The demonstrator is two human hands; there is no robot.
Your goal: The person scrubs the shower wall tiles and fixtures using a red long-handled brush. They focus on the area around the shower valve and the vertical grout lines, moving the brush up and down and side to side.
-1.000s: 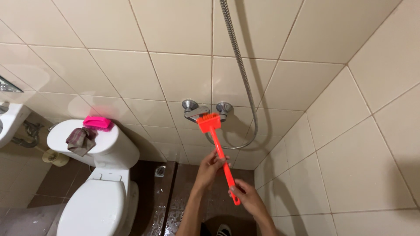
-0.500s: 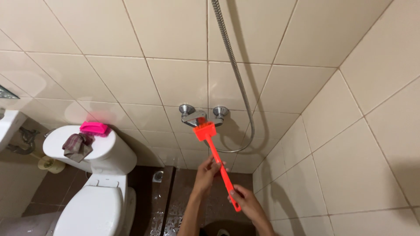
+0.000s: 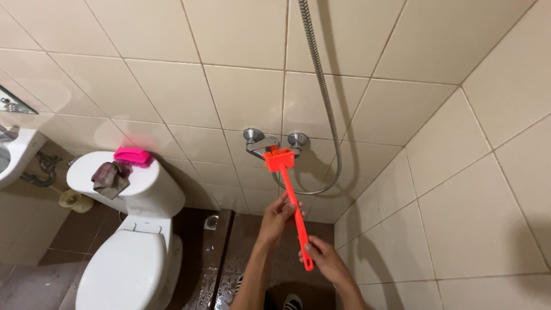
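Both my hands hold a long orange brush out toward the tiled wall. My left hand grips the middle of its handle. My right hand grips the handle's lower end. The brush head rests against the chrome shower mixer tap mounted on the wall. A metal shower hose runs from the top of the view down past the tap and loops below it.
A white toilet stands at the left, with a pink scrub brush and a crumpled cloth on its tank lid. A sink edge shows at far left. The dark floor is wet, with a drain.
The brush head stays at the tap with small shifts; both hands keep their grip. The camera view has drifted slightly.
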